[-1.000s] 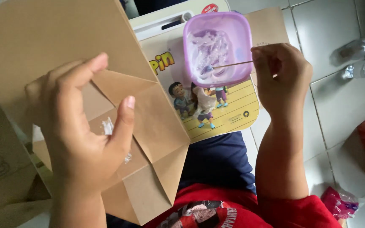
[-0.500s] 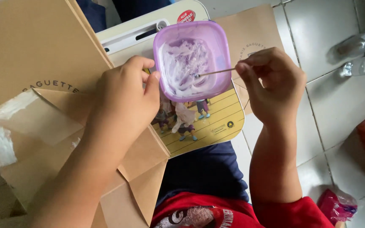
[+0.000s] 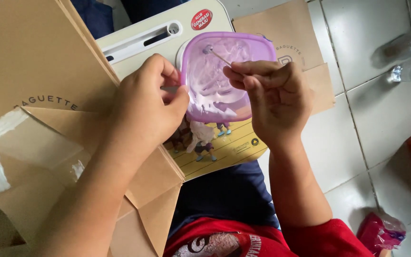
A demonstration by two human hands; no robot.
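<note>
My left hand (image 3: pixel 151 102) grips the purple tub's (image 3: pixel 222 76) near rim; my right hand (image 3: pixel 274 97), just beside it, pinches a thin stick (image 3: pixel 220 58) dipping into its white paste.

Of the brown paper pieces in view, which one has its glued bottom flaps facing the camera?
The paper bag under the left forearm, at the lower left: its folded bottom flaps show white paste. The sheet beyond the purple container lies flat.

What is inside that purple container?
The purple container holds smeared white paste, and the thin stick from the right hand dips into it. The left hand covers its left edge, so that part stays hidden.
</note>
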